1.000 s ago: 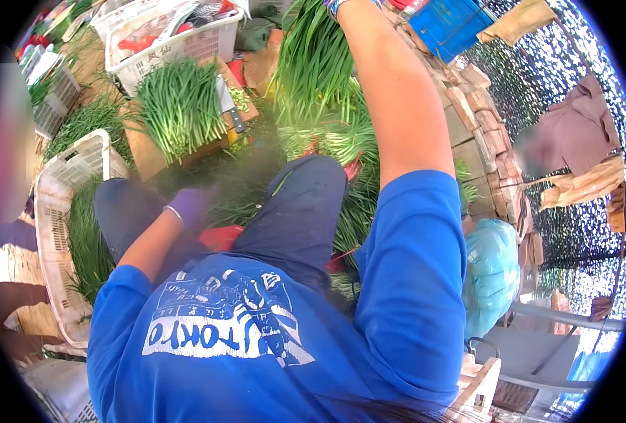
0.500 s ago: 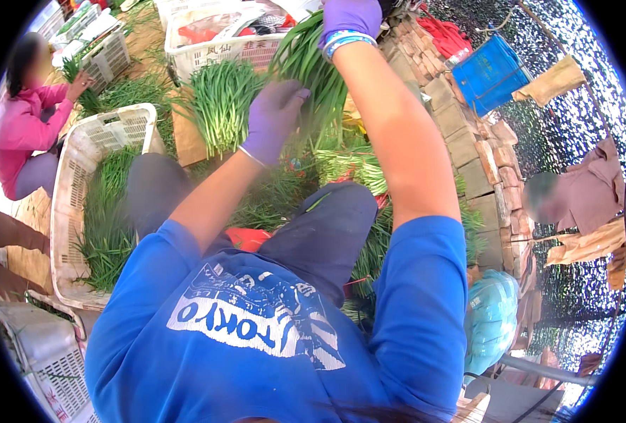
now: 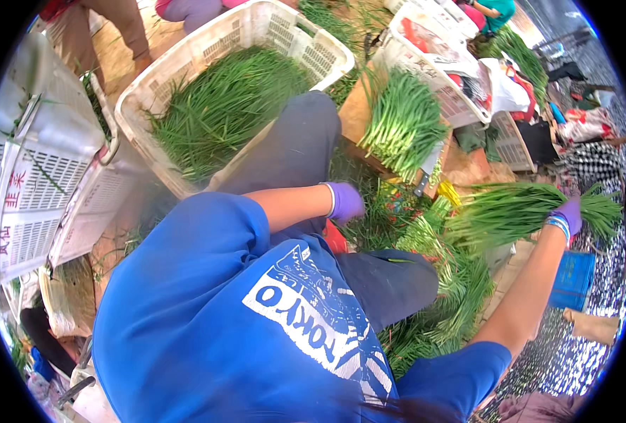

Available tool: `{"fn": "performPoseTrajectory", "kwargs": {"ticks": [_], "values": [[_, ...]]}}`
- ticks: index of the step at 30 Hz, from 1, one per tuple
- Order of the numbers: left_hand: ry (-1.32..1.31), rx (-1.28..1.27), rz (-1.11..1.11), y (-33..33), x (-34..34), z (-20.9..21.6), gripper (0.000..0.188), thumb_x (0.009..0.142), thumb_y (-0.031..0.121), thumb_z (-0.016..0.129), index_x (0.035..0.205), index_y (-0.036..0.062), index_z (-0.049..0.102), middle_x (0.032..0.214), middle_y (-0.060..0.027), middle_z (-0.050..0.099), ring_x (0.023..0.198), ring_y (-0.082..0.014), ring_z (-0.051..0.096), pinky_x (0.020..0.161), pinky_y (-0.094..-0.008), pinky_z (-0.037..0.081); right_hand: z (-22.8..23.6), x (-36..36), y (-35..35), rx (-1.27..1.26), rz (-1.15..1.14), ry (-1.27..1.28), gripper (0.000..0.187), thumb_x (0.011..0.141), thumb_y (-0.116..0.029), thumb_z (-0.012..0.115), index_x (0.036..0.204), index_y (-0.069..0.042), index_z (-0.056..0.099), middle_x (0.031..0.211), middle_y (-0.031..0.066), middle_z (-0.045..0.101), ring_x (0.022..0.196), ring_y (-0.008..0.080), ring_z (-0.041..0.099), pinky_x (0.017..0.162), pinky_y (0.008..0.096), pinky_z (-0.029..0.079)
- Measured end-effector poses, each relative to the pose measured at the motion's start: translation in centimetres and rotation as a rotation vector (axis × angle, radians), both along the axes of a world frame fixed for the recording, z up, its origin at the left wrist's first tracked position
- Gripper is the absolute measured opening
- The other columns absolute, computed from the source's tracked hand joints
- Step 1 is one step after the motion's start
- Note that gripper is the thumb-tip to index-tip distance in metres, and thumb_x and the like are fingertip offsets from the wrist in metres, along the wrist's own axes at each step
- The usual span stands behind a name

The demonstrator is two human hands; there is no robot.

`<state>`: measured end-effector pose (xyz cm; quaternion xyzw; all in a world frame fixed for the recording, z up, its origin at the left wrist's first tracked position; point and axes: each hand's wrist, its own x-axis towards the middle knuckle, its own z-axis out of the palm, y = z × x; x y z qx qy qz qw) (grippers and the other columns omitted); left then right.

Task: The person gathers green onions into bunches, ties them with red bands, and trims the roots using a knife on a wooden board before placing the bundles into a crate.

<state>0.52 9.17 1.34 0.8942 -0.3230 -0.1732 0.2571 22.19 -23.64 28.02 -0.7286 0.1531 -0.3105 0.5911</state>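
Observation:
My right hand (image 3: 572,214), in a purple glove, is closed round a bunch of green chives (image 3: 510,211) out to the right. The long leaves lie nearly sideways and stick out on both sides of the fist. My left hand (image 3: 345,202), also gloved in purple, is by my knees above loose chives (image 3: 373,222). Its fingers are blurred and partly hidden. A neat pile of chives (image 3: 404,127) lies on a board (image 3: 353,113) in front of me, with a dark-handled knife (image 3: 423,183) at its near edge. Tied bundles (image 3: 426,236) lie between my hands.
A white plastic crate (image 3: 140,88) full of loose chives stands beside my left knee. More white crates (image 3: 45,169) stack at far left. Another crate (image 3: 436,81) with bags stands beyond the board. A blue bin (image 3: 572,278) is at right. Other people (image 3: 101,28) are at the far side.
My view has turned, so the scene is rotated. My right hand has carried the chive bunch out to the right. My left hand has drawn back from the bunch toward my knees.

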Motion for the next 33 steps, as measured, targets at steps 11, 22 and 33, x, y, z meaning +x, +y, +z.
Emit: {"fn": "performPoseTrajectory", "kwargs": {"ticks": [11,22,33], "values": [[-0.596,-1.113,0.722,5.6,6.7,20.5,0.098,0.065,0.046,0.064,0.128,-0.0068,0.011,0.118,-0.0282,0.04,0.109,-0.0359,0.043,0.088,-0.0429,0.038,4.4,-14.3,34.0,-0.186,1.036,-0.321,0.033,0.074,-0.026,0.066,0.095,-0.002,0.058,0.084,0.0119,0.063,0.072,0.0239,0.06,0.071,0.0333,0.048],[0.35,-1.209,1.024,35.2,1.5,5.0,0.038,0.076,0.013,0.051,0.109,-0.0053,0.045,0.097,-0.0188,0.058,0.085,-0.0268,0.06,0.071,-0.0359,0.051,-4.5,-2.5,22.1,-0.393,1.138,-0.167,0.045,0.084,-0.025,0.054,0.119,0.001,0.046,0.113,0.0089,0.055,0.103,0.0158,0.053,0.088,0.0265,0.042],[0.078,0.138,1.365,39.7,-5.9,-20.5,0.102,0.067,0.022,0.073,0.137,0.0033,0.002,0.135,-0.0209,0.029,0.118,-0.03,0.037,0.097,-0.0362,0.031,-32.6,-1.5,8.1,0.376,0.51,0.88,0.04,0.084,-0.024,0.052,0.114,0.002,0.047,0.103,0.0129,0.058,0.097,0.0224,0.056,0.082,0.0332,0.045]]}}
